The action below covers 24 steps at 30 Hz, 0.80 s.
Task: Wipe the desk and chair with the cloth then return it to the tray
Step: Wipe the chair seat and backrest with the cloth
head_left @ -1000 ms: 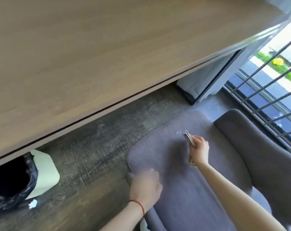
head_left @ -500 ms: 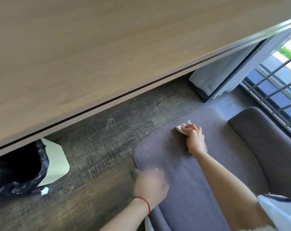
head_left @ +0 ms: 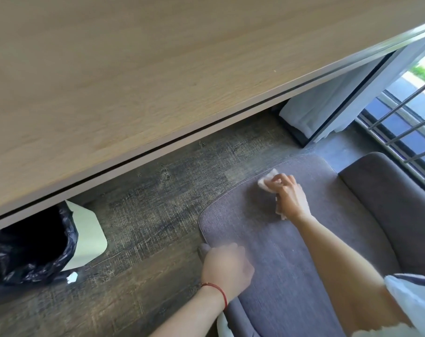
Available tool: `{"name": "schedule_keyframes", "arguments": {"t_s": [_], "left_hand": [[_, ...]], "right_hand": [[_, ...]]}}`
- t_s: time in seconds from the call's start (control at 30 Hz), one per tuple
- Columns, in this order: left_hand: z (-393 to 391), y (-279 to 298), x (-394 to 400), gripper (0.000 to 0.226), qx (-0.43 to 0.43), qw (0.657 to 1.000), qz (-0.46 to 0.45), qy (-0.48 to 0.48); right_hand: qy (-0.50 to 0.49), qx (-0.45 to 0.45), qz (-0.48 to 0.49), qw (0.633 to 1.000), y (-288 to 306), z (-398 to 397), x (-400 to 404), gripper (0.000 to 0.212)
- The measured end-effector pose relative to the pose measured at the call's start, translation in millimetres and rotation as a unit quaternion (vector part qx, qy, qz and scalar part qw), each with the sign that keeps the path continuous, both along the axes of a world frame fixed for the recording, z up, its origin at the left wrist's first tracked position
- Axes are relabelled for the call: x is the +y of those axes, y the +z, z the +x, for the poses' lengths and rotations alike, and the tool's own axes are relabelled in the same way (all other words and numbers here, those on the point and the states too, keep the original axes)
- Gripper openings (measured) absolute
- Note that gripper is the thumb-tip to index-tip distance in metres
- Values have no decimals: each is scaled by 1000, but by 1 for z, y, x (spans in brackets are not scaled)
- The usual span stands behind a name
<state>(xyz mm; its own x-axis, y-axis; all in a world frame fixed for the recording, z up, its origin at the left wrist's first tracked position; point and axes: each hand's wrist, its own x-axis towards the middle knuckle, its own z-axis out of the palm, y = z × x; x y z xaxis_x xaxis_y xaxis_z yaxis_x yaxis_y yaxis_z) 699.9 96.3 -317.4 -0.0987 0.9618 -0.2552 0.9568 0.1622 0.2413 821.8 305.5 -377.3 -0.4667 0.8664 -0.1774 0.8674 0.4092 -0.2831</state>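
The grey fabric chair (head_left: 291, 263) fills the lower right, its seat facing up and its backrest at the far right. My right hand (head_left: 289, 194) presses a small white cloth (head_left: 267, 180) flat against the seat's front edge; part of the cloth peeks out under my wrist. My left hand (head_left: 225, 265), with a red string on the wrist, grips the seat's left front corner. The light wooden desk (head_left: 133, 81) spans the top of the view. No tray is visible.
A white bin (head_left: 85, 237) lined with a black bag stands under the desk at the left, with a scrap of white paper (head_left: 72, 278) on the dark wood floor beside it. A white curtain (head_left: 328, 105) and a barred window are at the right.
My right hand laid the cloth flat from an upright pinch and slid it forward-left toward the seat's front edge. My left hand stayed on the seat corner.
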Motion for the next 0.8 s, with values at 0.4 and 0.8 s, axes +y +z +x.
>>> {"name": "schedule_keyframes", "arguments": {"t_s": [0.4,0.8], "left_hand": [[1,9,2,29,46,998,-29,14],[1,5,0,33,31,999,-19,17]], "right_hand": [[-231,61,-43,970,-16,27,-10,28],[-140,21,-47,989,-13,8,-37,53]]}}
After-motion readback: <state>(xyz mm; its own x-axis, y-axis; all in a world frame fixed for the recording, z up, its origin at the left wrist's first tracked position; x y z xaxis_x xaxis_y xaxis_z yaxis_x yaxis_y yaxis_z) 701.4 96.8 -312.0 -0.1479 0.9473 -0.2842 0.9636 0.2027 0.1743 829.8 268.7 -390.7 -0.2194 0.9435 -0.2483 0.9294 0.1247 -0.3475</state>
